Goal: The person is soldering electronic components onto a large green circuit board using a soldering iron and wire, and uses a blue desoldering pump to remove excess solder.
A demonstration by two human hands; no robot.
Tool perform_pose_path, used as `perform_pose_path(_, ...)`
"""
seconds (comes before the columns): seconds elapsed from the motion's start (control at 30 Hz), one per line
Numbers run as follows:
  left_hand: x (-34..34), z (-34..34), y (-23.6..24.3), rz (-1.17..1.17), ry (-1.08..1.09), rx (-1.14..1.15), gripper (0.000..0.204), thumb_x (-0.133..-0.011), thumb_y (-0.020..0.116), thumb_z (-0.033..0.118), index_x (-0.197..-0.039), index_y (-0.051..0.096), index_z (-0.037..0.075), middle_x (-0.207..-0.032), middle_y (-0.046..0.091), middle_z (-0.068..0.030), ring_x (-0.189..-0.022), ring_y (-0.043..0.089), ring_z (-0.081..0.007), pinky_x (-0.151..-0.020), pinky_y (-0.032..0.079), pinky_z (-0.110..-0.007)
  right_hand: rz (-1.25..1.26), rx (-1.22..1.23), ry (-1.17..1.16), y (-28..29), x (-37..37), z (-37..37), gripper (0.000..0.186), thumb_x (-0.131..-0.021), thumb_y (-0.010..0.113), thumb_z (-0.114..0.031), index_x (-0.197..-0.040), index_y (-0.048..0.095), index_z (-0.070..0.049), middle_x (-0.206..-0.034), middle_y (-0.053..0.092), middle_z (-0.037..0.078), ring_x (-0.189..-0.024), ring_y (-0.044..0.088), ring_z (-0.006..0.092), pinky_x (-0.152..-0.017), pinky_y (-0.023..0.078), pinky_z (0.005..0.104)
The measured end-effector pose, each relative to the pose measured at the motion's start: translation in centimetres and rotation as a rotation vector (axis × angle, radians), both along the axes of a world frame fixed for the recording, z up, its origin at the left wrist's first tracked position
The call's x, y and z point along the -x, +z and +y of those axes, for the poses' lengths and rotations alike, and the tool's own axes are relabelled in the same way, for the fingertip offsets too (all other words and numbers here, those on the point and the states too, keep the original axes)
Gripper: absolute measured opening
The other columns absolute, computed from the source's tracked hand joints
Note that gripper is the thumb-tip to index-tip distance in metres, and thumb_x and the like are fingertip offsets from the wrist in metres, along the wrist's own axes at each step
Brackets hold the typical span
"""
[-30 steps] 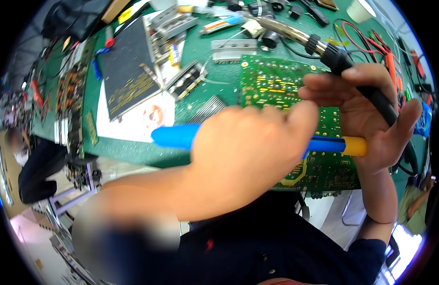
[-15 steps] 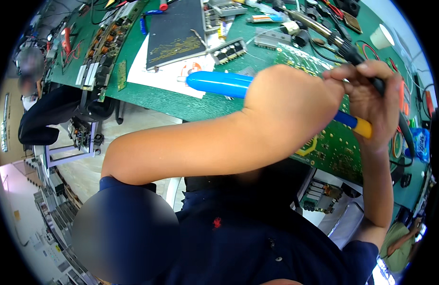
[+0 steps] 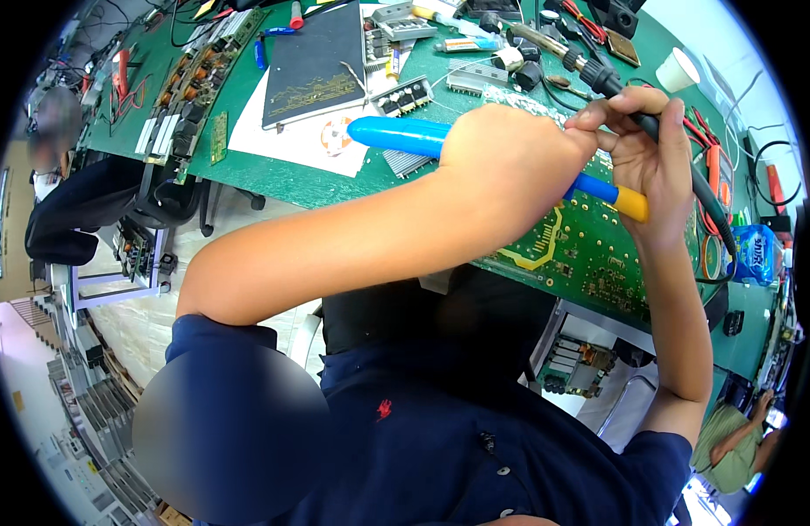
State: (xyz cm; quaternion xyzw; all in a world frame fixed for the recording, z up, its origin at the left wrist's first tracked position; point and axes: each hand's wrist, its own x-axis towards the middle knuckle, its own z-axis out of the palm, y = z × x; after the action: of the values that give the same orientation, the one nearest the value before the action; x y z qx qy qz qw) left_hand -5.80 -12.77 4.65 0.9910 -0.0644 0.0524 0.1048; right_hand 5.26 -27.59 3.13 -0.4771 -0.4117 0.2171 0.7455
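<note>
My left hand (image 3: 515, 158) is wrapped around a blue desoldering pump (image 3: 396, 133), held slantwise with its rounded end to the left and its yellow end beside my right palm. In my right hand (image 3: 655, 162), the fingers are closed on a soldering iron (image 3: 602, 81). Its black handle passes through them, its metal part points to the far left, and its cable hangs down past my right wrist. My two hands' fingertips meet or nearly meet. Below them lies a large green circuit board (image 3: 589, 263) with a gold trace; my left hand hides part of it.
A dark booklet (image 3: 313, 66) lies on white paper at the far left of the green table. Beyond my hands are heat sinks (image 3: 471, 77), tubes and loose parts. A white cup (image 3: 677, 70) stands far right, near a blue packet (image 3: 756, 254). A long component board (image 3: 195, 88) lies left.
The whole view has shifted slightly, so table and hands appear a little further left and up. Both hands keep their hold on the desoldering pump and the soldering iron.
</note>
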Motion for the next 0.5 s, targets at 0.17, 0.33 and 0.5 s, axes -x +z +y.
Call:
perform_pose_path(0.17, -0.6, -0.9, -2.0, -0.131, -0.063, 0.091, 0.018, -0.082, 0.063, 0.015, -0.100, 0.058, 0.016, -0.065, 0.065, -0.0087, -0.062, 0.068, -0.0296, -0.052, 0.052, -0.042, -0.050, 0.056, -0.004, -0.4, 0.6, 0.3, 0.046, -0.108, 0.031, -0.034, -0.107, 0.056, 0.005, -0.090, 0.057, 0.014, -0.086, 0.054, 0.0171, -0.081, 0.045, 0.0302)
perform_pose_path(0.33, -1.2, -1.0, -1.3, -0.144, -0.133, 0.105, 0.021, -0.081, 0.062, 0.013, -0.101, 0.056, 0.016, -0.061, 0.063, -0.0078, -0.056, 0.066, -0.0297, -0.048, 0.051, -0.041, -0.028, 0.026, -0.050, 0.7, 1.6, -0.2, 0.047, -0.108, 0.031, -0.035, -0.109, 0.056, 0.005, -0.090, 0.056, 0.013, -0.087, 0.054, 0.0176, -0.082, 0.045, 0.0311)
perform_pose_path(0.5, -0.4, 1.2, -0.4, 0.018, -0.057, 0.006, 0.027, -0.079, 0.064, 0.011, -0.104, 0.055, 0.014, -0.065, 0.064, -0.0097, -0.061, 0.067, -0.0317, -0.051, 0.051, -0.042, -0.146, 0.110, -0.052, 0.1, 0.9, 0.3, 0.050, -0.108, 0.031, -0.037, -0.113, 0.055, 0.007, -0.099, 0.061, 0.020, -0.096, 0.062, 0.0249, -0.087, 0.049, 0.0367)
